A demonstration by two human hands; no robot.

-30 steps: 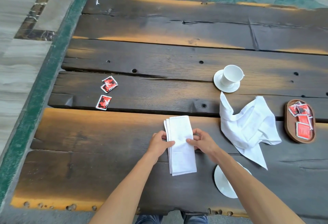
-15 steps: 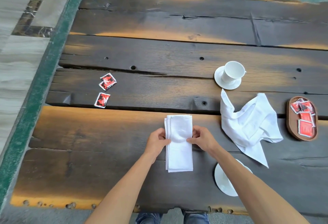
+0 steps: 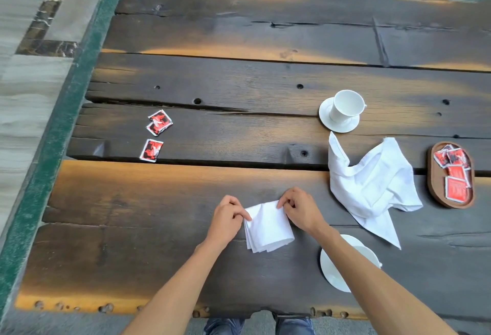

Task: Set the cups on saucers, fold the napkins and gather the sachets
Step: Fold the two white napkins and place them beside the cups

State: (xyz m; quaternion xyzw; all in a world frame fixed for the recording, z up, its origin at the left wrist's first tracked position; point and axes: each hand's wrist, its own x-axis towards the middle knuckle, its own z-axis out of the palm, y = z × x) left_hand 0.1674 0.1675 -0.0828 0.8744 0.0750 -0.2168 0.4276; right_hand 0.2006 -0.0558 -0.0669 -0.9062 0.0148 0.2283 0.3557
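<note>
A white folded napkin (image 3: 268, 227) lies near the table's front edge, now a short thick square. My left hand (image 3: 228, 218) pinches its upper left corner and my right hand (image 3: 299, 208) pinches its upper right corner. A second white napkin (image 3: 372, 183) lies crumpled to the right. A white cup (image 3: 346, 105) stands on a saucer (image 3: 325, 117) behind it. Another cup and saucer (image 3: 332, 271) sit under my right forearm, partly hidden. Three red sachets (image 3: 156, 133) lie loose at the left. Several more sachets fill an oval wooden tray (image 3: 435, 191) at the right.
The dark plank table (image 3: 239, 74) has gaps and bolt holes between its boards. Its left edge borders a green strip and tiled floor (image 3: 24, 90). My knees show below the front edge.
The long folded napkin has been doubled over toward me into a shorter square. Both hands moved nearer with its far end and now hold the top corners.
</note>
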